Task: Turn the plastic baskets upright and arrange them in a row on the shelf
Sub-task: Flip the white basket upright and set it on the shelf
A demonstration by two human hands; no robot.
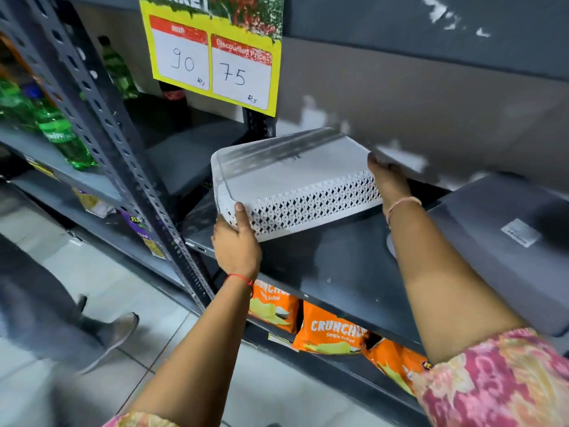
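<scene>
Gripping one white basket [289,180], upside down at frame centre on the grey shelf [338,272]: left hand [235,241] clamped on its near corner, right hand [389,180] closed on its far end. One grey basket [508,241], inverted, right. Three orange crisp bags [329,331] below.

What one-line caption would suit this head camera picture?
Both hands, left hand and right hand, grip an upside-down white basket on a grey shelf.

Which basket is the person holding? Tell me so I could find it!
Look at the grey metal shelf just under the yellow price sign. Both hands hold a white plastic basket there, upside down, its side full of little diamond holes. The basket beside it is dark grey.
</scene>
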